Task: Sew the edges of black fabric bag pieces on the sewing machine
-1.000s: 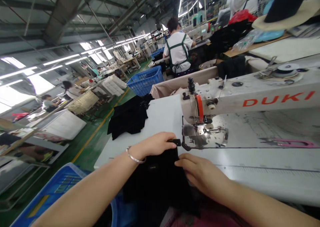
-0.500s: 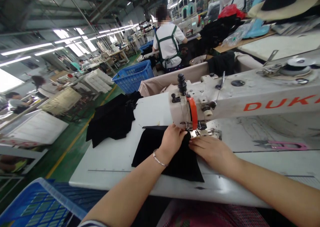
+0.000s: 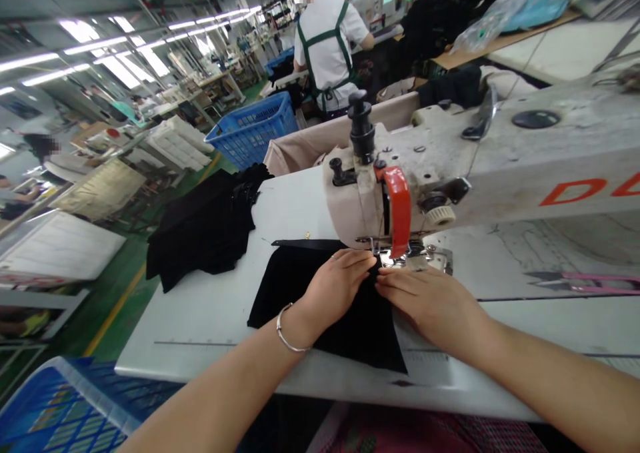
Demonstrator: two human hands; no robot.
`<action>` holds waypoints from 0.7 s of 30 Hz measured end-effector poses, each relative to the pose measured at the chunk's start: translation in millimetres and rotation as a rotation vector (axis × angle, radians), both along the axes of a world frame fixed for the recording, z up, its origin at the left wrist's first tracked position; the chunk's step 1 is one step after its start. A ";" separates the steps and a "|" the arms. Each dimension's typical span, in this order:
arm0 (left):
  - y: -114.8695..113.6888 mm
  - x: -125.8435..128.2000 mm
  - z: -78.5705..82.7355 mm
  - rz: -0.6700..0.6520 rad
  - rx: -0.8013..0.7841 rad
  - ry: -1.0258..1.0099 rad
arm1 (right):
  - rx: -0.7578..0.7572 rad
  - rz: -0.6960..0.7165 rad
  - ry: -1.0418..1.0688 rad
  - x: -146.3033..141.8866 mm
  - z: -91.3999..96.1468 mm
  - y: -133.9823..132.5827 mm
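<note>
- Flat black cloth panel (image 3: 295, 276) on white tabletop (image 3: 210, 313), spreading left and bodyward from the white sewing machine (image 3: 353, 203); long axis unclear.
- Left hand (image 3: 336, 288) atop it, nearer; fingers together, nearly straight.
- Right hand (image 3: 434, 304) at its right edge; either pinch hidden, can't tell.

The white table (image 3: 200, 323) carries a pile of black cloth (image 3: 200, 226), a separate black panel (image 3: 293, 276) and a sewing machine (image 3: 353, 200).

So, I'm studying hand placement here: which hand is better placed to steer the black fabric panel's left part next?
Probably the left hand: it lies over the black fabric panel, close beside that part. The right hand is at the panel's right edge and would likely have to reach across.
</note>
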State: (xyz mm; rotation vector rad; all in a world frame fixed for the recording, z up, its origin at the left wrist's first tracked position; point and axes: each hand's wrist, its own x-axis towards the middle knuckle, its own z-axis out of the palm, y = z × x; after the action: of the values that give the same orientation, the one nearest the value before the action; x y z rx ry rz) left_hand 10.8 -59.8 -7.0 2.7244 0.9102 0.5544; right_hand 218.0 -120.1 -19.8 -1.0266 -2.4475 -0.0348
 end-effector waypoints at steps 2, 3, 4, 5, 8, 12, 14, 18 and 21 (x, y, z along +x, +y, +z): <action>1.1 -0.6 0.5 -0.010 0.006 0.001 | -0.008 -0.010 -0.008 -1.5 0.6 -0.7; 1.1 -0.5 0.7 -0.010 0.006 -0.002 | -0.008 -0.011 -0.010 -2.2 0.8 -0.9; 1.0 -0.2 0.9 -0.006 0.004 -0.008 | -0.008 -0.011 -0.011 -2.7 0.9 -1.1; 0.7 0.3 1.2 0.000 0.000 -0.015 | -0.009 -0.012 -0.011 -3.1 1.0 -1.1; 0.0 2.2 2.9 0.014 -0.017 -0.037 | -0.013 -0.012 -0.007 -3.6 1.5 -0.7; -0.3 3.9 5.7 0.021 -0.032 -0.043 | -0.004 -0.005 -0.011 -1.9 2.3 0.5; -0.8 4.4 5.5 0.028 -0.035 -0.043 | -0.019 -0.015 -0.019 -1.0 2.2 0.8; -0.4 5.0 2.7 0.034 -0.040 -0.041 | -0.049 -0.014 -0.011 -2.5 -0.8 1.1; -0.2 3.7 5.5 0.024 -0.056 -0.016 | -0.051 0.007 0.025 -3.6 -2.6 1.8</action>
State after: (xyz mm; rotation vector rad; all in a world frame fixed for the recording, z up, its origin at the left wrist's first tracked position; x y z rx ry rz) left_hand 14.5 -60.0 -1.4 2.6592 0.9405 0.5466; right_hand 214.5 -118.3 -22.4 -1.0342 -2.4405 0.0423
